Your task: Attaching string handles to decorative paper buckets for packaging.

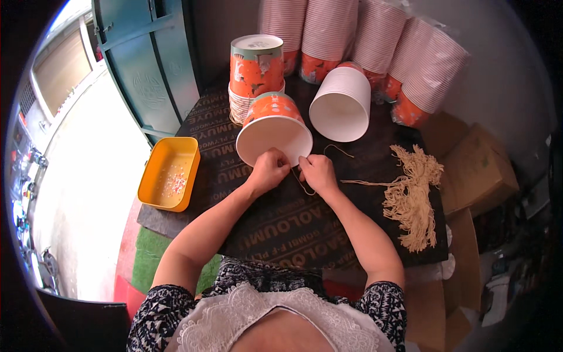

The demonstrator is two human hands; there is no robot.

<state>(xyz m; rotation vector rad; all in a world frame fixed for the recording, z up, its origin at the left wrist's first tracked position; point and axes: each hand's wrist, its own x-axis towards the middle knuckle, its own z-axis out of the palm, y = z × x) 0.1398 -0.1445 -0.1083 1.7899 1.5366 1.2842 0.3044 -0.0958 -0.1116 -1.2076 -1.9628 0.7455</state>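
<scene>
An orange and green printed paper bucket point(272, 130) lies tipped on its side, its white mouth toward me. My left hand point(271, 171) is closed at the lower rim, its fingertips in front of the mouth. My right hand point(318, 174) pinches at the rim's lower right, thumb and forefinger bent. A thin beige cord point(305, 186) hangs from between the two hands onto the table. Their fingertips nearly meet, and the exact grip on cord and rim is partly hidden. Right of my right hand lies a bundle of beige cords point(412, 196), one strand stretching toward me.
Behind stands an upside-down bucket stack point(256, 70); a white-mouthed bucket stack point(341, 105) lies to its right. Several plastic-wrapped stacks point(329, 29) line the wall. A yellow tray point(149, 176) with small bits sits on the black table point(275, 234)'s left. Cardboard boxes point(478, 170) stand right.
</scene>
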